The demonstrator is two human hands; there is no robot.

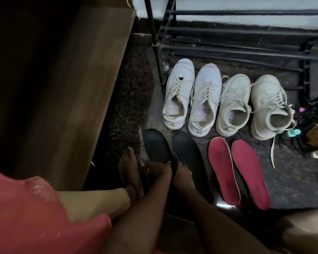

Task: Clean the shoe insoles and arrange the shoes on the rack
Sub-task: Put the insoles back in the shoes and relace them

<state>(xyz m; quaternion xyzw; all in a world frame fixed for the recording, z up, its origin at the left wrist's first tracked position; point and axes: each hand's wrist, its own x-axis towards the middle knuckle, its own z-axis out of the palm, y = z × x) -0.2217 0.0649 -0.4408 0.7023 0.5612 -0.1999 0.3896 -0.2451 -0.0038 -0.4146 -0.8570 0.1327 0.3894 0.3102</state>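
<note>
Left hand (159, 168) pinches heel of left black insole (157, 146); right hand (182, 174) rests on right black insole (188, 149), grip unclear. Both lie just in front of the white sneakers (193, 96). Risk: dim light, dirt gets missed; loose lace (273, 151) could snag.

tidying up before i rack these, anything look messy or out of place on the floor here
Two things. The rightmost sneaker has a loose lace trailing across the floor toward the pink insoles. Beside that shoe, a heap of small colourful items lies jumbled by the rack. The sneakers themselves stand in a neat row.
</note>
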